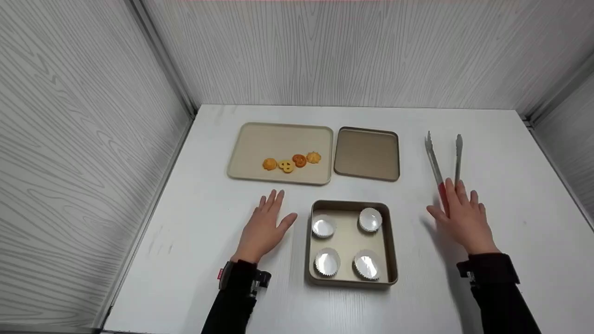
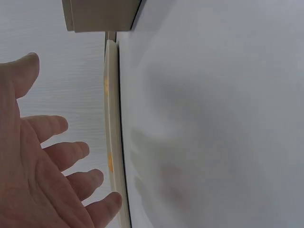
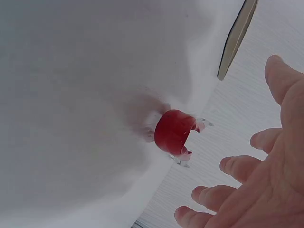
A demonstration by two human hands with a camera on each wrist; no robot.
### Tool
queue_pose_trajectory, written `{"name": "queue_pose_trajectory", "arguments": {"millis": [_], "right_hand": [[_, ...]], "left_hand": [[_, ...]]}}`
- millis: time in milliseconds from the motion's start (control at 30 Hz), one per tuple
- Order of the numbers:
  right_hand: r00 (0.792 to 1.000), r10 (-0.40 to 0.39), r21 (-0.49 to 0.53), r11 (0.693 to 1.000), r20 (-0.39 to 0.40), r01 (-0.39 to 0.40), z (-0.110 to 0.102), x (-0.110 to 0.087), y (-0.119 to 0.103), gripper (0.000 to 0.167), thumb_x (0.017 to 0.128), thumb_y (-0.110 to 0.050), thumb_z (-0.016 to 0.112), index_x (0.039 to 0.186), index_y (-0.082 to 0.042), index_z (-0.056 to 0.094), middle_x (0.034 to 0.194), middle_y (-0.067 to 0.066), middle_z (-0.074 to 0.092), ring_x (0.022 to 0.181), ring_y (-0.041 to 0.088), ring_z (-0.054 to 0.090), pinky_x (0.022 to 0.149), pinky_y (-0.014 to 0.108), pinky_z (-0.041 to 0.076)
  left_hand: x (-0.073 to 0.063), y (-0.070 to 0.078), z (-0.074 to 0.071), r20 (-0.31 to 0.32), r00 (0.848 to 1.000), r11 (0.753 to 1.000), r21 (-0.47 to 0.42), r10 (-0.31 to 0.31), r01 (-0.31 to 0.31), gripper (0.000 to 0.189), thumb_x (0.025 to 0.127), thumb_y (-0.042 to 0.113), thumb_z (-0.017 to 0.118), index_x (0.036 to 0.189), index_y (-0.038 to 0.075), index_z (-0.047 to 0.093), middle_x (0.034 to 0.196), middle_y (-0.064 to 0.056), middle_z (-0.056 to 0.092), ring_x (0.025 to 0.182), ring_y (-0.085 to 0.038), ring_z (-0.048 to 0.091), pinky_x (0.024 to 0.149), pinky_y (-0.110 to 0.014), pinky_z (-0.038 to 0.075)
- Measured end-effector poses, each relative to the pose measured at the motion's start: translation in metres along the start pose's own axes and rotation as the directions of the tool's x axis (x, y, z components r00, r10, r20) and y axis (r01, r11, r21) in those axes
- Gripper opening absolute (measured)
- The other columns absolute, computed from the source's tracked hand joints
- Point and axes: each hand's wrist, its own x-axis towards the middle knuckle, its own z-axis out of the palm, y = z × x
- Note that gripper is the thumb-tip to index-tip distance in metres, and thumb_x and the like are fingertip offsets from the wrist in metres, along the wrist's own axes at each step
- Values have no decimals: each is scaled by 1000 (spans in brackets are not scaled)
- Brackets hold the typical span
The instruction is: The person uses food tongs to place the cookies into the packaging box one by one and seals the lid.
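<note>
My left hand point(image 1: 263, 228) has its fingers spread over the table, left of a deep square tin point(image 1: 392, 250) and holds nothing. Inside that tin sit several white fluted paper cups point(image 1: 327, 262). My right hand point(image 1: 465, 220) hovers with straight fingers above the handle end of a pair of tongs point(image 1: 435, 162), partly hiding it in the head view. In the right wrist view the red handle point(image 3: 172, 132) of the tongs lies on the table, apart from the fingers point(image 3: 240, 167). Beyond my left hand, a beige tray point(image 1: 269, 134) carries several small cookies point(image 1: 287, 165) near its front edge.
A smaller, darker square tray point(image 1: 366, 153) lies right beside the beige one, at the back of the white table point(image 1: 199, 222). Grey wood-patterned panels point(image 1: 297, 55) stand at the back and both sides.
</note>
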Motion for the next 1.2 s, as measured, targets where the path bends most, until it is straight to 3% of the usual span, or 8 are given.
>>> {"name": "queue_pose_trajectory", "arguments": {"millis": [300,567,800,933,1200], "right_hand": [[1000,-4,34,999,19,3,-2,7,5,93,103,-51,54,163,1,6,160,42,9,136,75,9,109,80,14],[1000,15,-20,1000,18,-14,1,11,11,92,104,-50,50,161,8,4,156,47,11,132,75,20,105,79,24],[996,83,-65,994,-44,-86,2,11,14,91,103,-48,54,160,5,9,147,46,27,125,71,32,92,83,29],[992,70,-98,992,-101,-79,3,12,14,86,102,-44,57,158,7,16,137,46,36,115,70,40,85,80,32],[993,57,-86,994,-107,-66,6,19,18,86,103,-40,58,152,18,18,122,49,39,104,68,45,81,74,40]], "left_hand": [[-9,17,12,66,997,995,-93,29,-22,83,101,62,47,164,13,25,168,-10,26,156,-31,19,122,-50,27],[-19,35,24,148,989,975,-222,14,19,88,100,57,54,164,7,21,167,-13,26,153,-29,27,124,-45,25],[-26,46,38,124,992,957,-290,21,16,86,101,40,59,163,1,14,166,-19,25,152,-33,28,123,-46,26],[-28,47,45,103,994,951,-310,19,14,84,101,33,58,163,-1,13,166,-20,25,152,-33,28,123,-46,26],[-30,49,55,48,997,959,-280,64,-49,70,100,17,50,160,-6,21,165,-20,29,150,-31,33,122,-44,29]]}}
